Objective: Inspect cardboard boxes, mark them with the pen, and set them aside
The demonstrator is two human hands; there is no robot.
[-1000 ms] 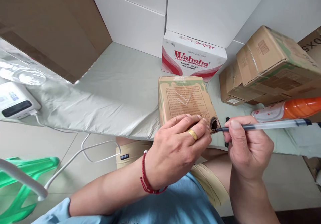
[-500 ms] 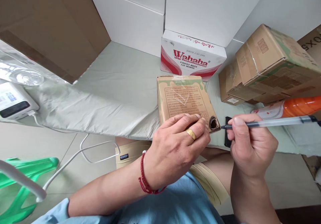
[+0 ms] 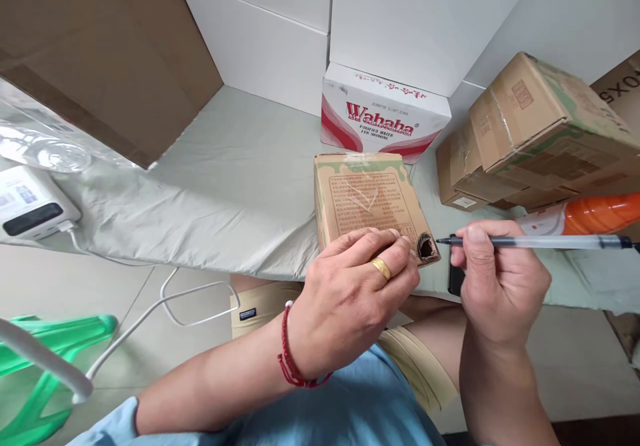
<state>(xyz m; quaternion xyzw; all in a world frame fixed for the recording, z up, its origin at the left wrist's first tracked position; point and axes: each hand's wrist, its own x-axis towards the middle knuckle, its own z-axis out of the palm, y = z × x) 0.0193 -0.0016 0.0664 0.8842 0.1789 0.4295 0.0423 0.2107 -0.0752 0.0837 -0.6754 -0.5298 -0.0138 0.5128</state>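
A small cardboard box (image 3: 367, 193) with printed text and green edging sits near the table's front edge. At its near right corner is a ragged, dark-rimmed hole (image 3: 427, 249). My left hand (image 3: 363, 293) holds the box, its fingers together over the near part of the top; the thumb is hidden. Between thumb and fingers, my right hand (image 3: 500, 279) grips a clear-barrelled pen (image 3: 560, 241). The pen lies almost level, its dark tip pointing left, close beside the box's right edge near the hole. I cannot tell whether the tip touches the box.
Behind the box stands a white and red water carton (image 3: 383, 116). Stacked cardboard boxes (image 3: 530, 119) and an orange bottle (image 3: 600, 213) are at right. A black phone-like object (image 3: 455, 279) lies partly under my right hand. At left are a large carton (image 3: 110, 53) and a white device (image 3: 37, 203).
The pen tip has shifted up slightly along the box's right edge, and the pen lies more level. My left hand stays in place on the box.
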